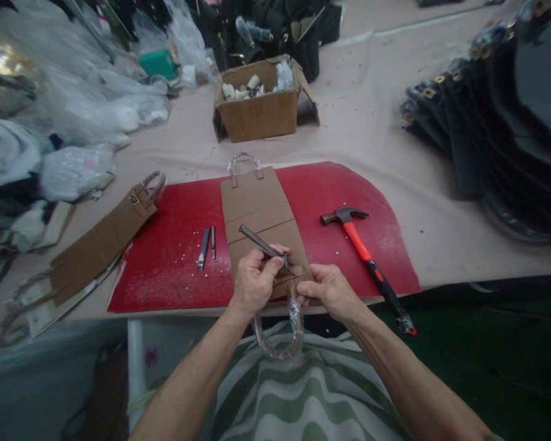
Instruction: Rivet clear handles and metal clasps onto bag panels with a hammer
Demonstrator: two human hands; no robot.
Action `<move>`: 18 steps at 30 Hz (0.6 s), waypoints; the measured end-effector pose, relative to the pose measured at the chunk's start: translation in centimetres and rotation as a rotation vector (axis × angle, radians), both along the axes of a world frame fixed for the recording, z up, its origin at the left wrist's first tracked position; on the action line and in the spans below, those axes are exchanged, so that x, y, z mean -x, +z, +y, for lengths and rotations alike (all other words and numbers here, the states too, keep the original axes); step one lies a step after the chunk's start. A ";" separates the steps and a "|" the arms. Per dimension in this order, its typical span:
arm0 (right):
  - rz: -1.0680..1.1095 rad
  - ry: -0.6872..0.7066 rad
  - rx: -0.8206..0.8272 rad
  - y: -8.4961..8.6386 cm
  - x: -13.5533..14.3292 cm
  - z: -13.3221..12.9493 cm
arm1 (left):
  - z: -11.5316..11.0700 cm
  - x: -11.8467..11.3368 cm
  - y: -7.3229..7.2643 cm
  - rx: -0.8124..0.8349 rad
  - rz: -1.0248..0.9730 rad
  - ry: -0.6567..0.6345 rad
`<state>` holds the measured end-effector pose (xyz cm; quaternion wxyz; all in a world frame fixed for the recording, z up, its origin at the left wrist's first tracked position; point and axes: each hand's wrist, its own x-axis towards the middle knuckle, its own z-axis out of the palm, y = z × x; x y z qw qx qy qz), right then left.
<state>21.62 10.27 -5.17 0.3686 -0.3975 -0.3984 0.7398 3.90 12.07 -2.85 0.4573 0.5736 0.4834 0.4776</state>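
Observation:
A flat tan bag panel (257, 199) lies lengthwise on the red mat (349, 263), with plastic-wrapped handles at both ends. My left hand (257, 278) is closed around a slim metal punch (259, 242), tilted over the panel's near end. My right hand (328, 291) pinches the panel's near right edge beside the base of the near handle (280, 352), which hangs over the table edge. Fingers partly hide the punch's lower end, and I cannot tell whether it touches the panel. To the right rests a claw hammer (358, 242) with a red and black handle.
Two small metal tools (204, 248) and white specks lie on the mat's left. Another tan panel (103, 245) overlaps the mat's left edge. Beyond stands a cardboard box (259, 116) of small parts. Dark panels (468, 128) are stacked at right; plastic bags (87, 92) crowd the left.

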 end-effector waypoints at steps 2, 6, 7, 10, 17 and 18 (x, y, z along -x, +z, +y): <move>0.007 -0.001 0.004 -0.3 0.2 -0.1 | -0.2 0.0 0.2 -0.011 0.019 0.007; -0.005 -0.011 0.017 -0.5 0.4 -0.3 | -0.6 -0.3 0.2 -0.052 0.056 0.026; -0.007 -0.018 0.022 -0.5 0.4 -0.3 | -0.7 -0.4 0.1 -0.066 0.075 0.026; -0.026 -0.033 0.029 -0.5 0.5 -0.4 | -0.7 -0.6 -0.1 -0.122 0.149 0.028; -0.109 -0.063 0.068 -0.3 0.8 -0.3 | -0.3 -1.1 -0.7 -0.189 0.247 0.009; -0.131 -0.062 0.073 -0.2 0.8 -0.2 | -0.2 -1.1 -0.9 -0.196 0.256 0.009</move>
